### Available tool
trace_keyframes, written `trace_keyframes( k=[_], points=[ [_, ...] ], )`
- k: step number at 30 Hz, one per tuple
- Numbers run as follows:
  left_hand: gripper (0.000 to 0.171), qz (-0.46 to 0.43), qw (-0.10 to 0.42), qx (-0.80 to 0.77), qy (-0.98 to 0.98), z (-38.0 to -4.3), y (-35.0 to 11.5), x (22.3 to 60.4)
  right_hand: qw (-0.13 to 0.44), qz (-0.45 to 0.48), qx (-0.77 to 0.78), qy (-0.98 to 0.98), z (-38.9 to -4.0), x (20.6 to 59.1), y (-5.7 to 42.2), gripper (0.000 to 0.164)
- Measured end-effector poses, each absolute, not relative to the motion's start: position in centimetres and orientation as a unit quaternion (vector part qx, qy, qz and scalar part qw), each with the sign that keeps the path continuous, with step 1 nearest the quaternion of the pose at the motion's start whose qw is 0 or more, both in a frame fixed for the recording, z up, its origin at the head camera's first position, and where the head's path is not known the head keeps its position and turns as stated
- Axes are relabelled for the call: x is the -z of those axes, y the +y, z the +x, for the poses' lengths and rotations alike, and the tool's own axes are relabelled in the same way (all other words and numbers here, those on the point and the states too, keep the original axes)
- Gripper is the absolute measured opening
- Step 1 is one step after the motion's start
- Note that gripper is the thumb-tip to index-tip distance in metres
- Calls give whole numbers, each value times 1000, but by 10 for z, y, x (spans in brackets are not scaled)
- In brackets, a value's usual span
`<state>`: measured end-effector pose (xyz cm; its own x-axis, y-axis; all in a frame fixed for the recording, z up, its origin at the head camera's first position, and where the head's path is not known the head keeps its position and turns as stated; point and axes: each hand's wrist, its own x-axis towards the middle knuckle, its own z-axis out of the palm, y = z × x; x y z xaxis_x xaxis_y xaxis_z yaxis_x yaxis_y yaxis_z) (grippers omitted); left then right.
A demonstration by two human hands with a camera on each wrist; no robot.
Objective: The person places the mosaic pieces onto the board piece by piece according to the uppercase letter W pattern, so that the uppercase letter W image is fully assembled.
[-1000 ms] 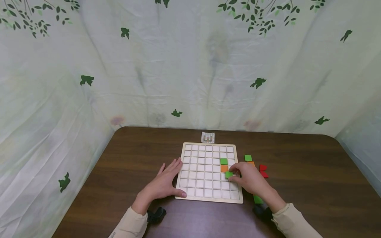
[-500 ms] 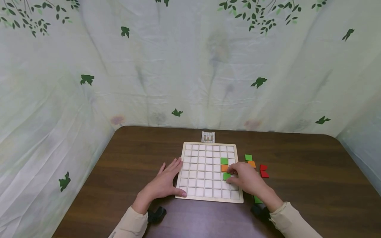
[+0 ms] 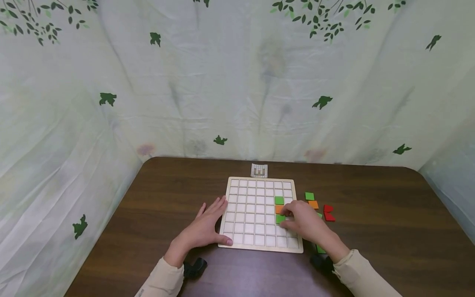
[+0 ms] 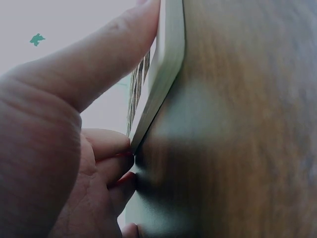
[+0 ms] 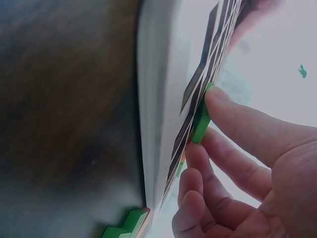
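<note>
A pale grid board (image 3: 260,239) of white square cells lies on the brown table. My left hand (image 3: 203,227) rests at its left side, fingers extended along the edge and thumb on the near left corner. In the left wrist view, the thumb (image 4: 99,57) lies over the board's rim. My right hand (image 3: 307,220) pinches a green square tile (image 3: 280,219) between thumb and fingers over the right part of the grid. The right wrist view shows this tile (image 5: 202,119) close against the board surface. Just beyond it lie an orange tile (image 3: 278,209) and another green tile (image 3: 279,200).
Right of the board lie a green tile (image 3: 309,196), an orange tile (image 3: 313,204) and red pieces (image 3: 328,213). More green pieces (image 3: 320,249) show partly behind the right wrist. A small printed card (image 3: 259,170) lies beyond the board. A pale curtain (image 3: 237,82) hangs behind the table.
My right hand has moved slightly left and nearer to me with the green tile, which now lines up below the orange one. The left hand has stayed in place.
</note>
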<state>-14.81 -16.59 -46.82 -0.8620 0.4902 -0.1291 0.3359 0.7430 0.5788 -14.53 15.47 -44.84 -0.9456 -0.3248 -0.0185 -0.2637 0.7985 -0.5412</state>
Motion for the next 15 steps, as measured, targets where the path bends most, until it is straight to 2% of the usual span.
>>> trace_keyframes(
  k=[15],
  points=[
    [119,229,135,-279,923,-149,-166,468,57,-146,299,941,-143,447,159,21]
  ],
)
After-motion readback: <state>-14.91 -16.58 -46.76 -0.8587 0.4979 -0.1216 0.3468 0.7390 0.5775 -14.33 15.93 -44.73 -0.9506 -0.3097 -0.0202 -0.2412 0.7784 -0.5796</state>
